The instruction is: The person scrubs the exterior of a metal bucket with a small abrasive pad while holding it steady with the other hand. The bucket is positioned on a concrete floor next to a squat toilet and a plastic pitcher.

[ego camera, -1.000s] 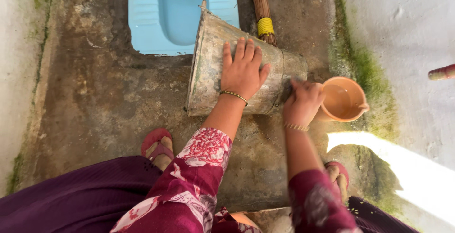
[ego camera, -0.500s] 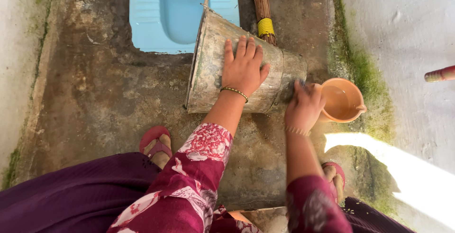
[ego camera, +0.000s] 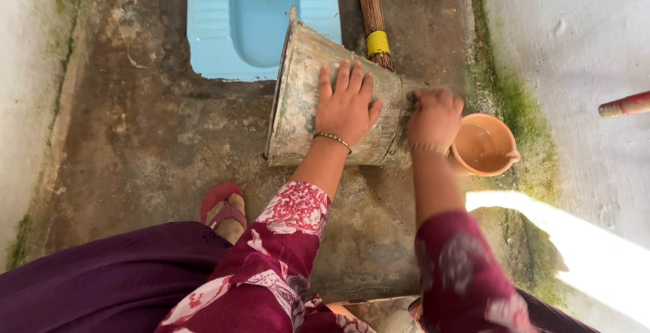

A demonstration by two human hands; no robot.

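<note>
On the concrete floor (ego camera: 149, 150), just below a blue squat pan (ego camera: 230, 28), a metal bucket (ego camera: 301, 113) lies on its side, mouth to the left. Left hand (ego camera: 347, 106) rests flat on the bucket's wall, fingers spread, its grip open and closed round nothing. Right hand (ego camera: 433, 120) is bunched at the bucket's base end, its grip curled; whether it holds anything I cannot tell. An orange mug (ego camera: 484, 145) of water stands just right of that hand. A broom (ego camera: 374, 18) lies behind the bucket. One red sandal (ego camera: 220, 201) shows lower left.
</note>
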